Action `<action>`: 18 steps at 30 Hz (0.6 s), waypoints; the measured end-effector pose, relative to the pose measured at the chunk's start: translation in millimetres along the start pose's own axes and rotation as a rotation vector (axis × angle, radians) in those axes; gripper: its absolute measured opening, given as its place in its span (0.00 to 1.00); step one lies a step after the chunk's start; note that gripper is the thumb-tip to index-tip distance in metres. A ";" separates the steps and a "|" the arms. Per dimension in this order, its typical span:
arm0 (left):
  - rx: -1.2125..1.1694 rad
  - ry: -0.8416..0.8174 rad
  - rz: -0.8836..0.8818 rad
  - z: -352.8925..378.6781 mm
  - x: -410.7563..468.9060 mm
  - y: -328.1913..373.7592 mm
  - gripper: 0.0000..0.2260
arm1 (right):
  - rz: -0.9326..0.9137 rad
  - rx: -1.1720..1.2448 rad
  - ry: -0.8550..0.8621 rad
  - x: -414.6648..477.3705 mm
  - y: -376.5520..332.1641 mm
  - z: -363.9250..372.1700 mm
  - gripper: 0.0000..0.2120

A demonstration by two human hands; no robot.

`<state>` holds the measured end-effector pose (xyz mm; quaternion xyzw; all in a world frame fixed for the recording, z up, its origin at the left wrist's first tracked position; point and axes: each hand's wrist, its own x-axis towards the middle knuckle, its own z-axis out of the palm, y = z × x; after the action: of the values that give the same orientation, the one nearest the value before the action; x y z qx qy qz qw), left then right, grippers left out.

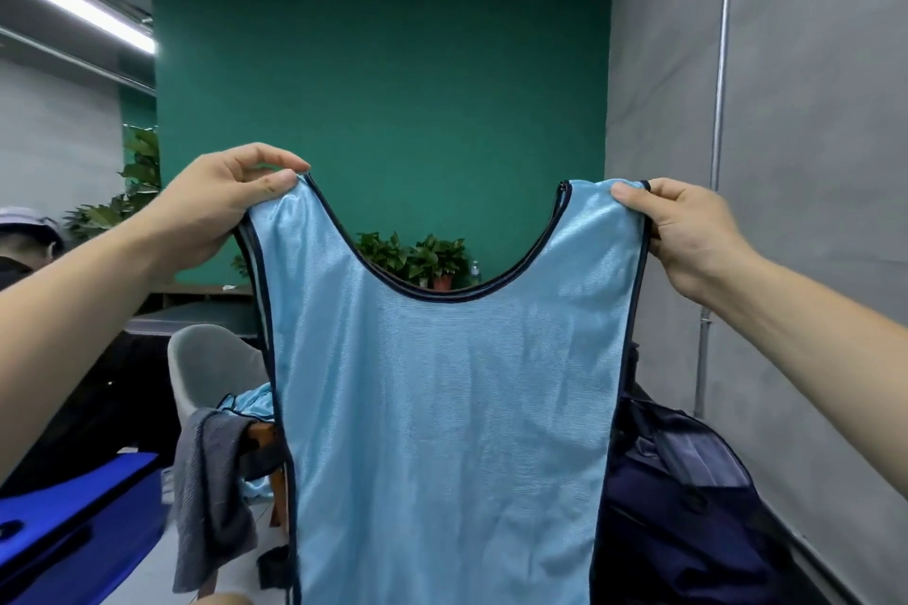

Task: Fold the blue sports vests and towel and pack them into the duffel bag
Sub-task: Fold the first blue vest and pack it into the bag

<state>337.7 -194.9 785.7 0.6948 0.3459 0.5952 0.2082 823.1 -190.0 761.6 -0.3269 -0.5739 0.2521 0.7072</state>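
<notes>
From the head camera, a light blue vest (442, 408) hangs full length in the air in front of the person, held up by its two shoulder straps, most likely so that the cloth falls straight and its seams line up before the first fold. The left hand (231, 197) pinches the top of the left strap, its fingers (265, 155) curled over the edge with the thumb pressed on the near side; the right hand (688, 236) grips the right strap the same way, thumb on the front and the other fingers wrapped behind. The two hands are well apart, which keeps the deep neckline open and the body nearly flat. The vest is shiny, finely ribbed, trimmed in dark navy along neck and armholes, with faint creases low down; its hem runs out of view at the bottom. Behind it on the left, a grey towel (211, 481) is draped over a wooden frame (263, 437), with a second vest (250, 400) bunched just above it. The dark navy duffel bag (688, 496) sits on the right, partly hidden by the held vest; I cannot tell what is inside it.
</notes>
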 end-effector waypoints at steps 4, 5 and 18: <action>0.019 -0.046 0.002 -6.3 7.9 9.4 0.10 | -0.015 -0.004 -0.016 1.6 -13.2 2.7 0.16; 0.028 -0.056 -0.005 -7.3 11.8 8.2 0.10 | -0.013 -0.003 -0.015 3.5 -13.2 4.1 0.16; 0.345 -0.145 -0.152 18.7 79.5 -135.1 0.07 | 0.314 -0.093 0.009 63.0 127.9 38.6 0.13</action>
<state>328.5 -43.6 741.5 0.7332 0.4782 0.4581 0.1545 801.3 -52.9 711.2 -0.4460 -0.5236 0.3316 0.6458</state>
